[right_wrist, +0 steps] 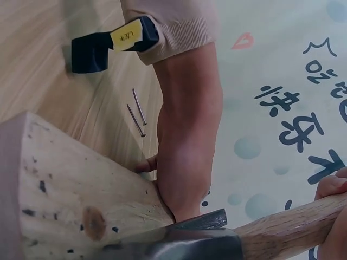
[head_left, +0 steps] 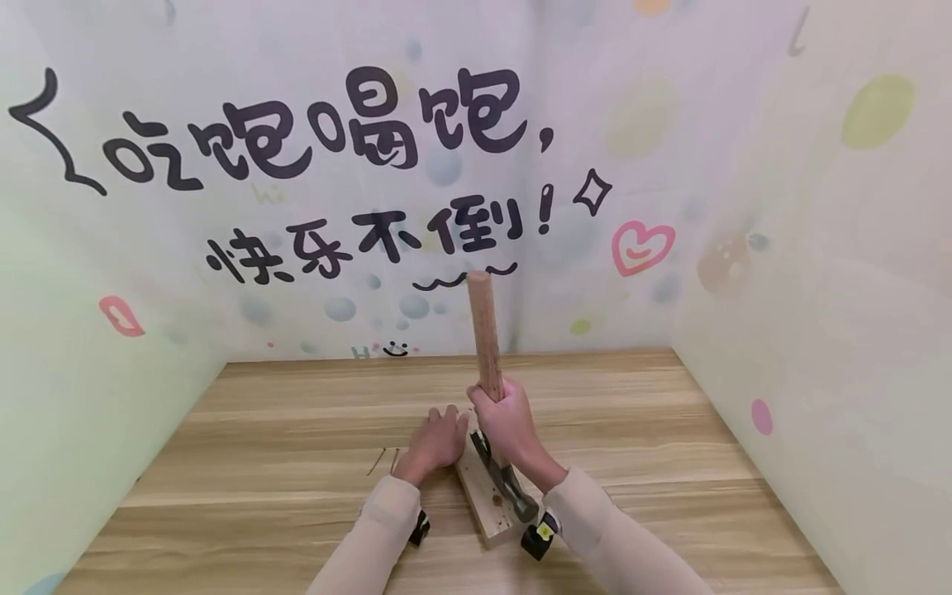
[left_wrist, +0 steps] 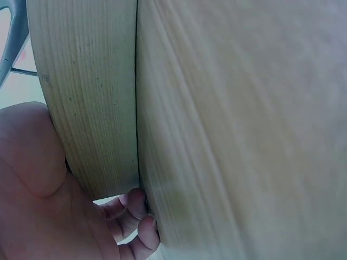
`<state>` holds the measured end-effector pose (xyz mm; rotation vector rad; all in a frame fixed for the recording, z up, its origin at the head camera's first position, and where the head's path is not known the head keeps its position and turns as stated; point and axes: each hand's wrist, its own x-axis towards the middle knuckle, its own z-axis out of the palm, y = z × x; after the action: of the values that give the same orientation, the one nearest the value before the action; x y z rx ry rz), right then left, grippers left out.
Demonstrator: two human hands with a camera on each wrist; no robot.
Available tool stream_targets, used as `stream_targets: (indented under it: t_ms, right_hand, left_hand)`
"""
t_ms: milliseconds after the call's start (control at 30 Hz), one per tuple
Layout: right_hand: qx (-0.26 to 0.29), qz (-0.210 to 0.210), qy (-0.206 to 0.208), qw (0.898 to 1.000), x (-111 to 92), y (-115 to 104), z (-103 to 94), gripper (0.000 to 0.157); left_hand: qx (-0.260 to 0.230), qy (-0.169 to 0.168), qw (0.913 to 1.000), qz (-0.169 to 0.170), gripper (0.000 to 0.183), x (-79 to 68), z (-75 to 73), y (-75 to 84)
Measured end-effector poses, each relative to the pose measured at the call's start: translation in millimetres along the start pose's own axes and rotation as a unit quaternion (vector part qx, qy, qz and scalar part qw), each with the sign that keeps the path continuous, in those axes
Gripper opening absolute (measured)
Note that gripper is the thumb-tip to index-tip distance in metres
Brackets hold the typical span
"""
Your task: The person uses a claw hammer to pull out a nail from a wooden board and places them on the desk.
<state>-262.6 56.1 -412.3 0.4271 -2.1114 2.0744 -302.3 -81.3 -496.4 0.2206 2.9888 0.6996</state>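
My right hand point(head_left: 511, 423) grips the wooden handle of a claw hammer point(head_left: 485, 335) low down, close to its head. The handle points up. The dark metal head point(right_wrist: 198, 244) lies along the top of a pale wooden block point(head_left: 482, 494), claw toward the far end and striking face toward me. Whether a nail sits in the claw is hidden. My left hand point(head_left: 439, 440) holds the block's far left end, thumb at its side and fingers point(left_wrist: 138, 203) bent round the end. Dark marks and a brown knot show on the block's top.
Two loose nails point(right_wrist: 139, 107) lie on the wood-grain table point(head_left: 297, 479), left of the block. A printed cloth wall point(head_left: 335, 198) with black lettering stands behind, and pale walls close both sides. Black cameras point(head_left: 537, 541) are strapped to the wrists.
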Motion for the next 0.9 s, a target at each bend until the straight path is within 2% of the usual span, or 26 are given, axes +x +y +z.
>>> stream_targets:
  t_ms: [233, 533, 733, 900]
  right_hand:
    - [0.021, -0.021, -0.01, 1.0, -6.9, -1.3, -2.8, 0.025]
    - [0.025, -0.007, -0.008, 1.0, -9.2, 0.0, -3.9, 0.02]
    - [0.026, -0.009, -0.011, 1.0, -11.2, -0.5, -5.0, 0.021]
    - [0.025, -0.027, -0.01, 0.999, -13.8, -3.2, -5.7, 0.018]
  left_hand:
    - [-0.007, -0.004, 1.0, -0.004, 0.047, -1.9, -2.1, 0.6]
    - [-0.002, 0.005, 1.0, 0.0, 0.046, -3.9, -1.3, 1.0]
    - [-0.002, 0.013, 0.9999, 0.005, 0.045, -4.7, -0.4, 0.5]
    - [-0.001, 0.011, 0.9999, 0.005, 0.045, -3.7, -0.8, -0.3]
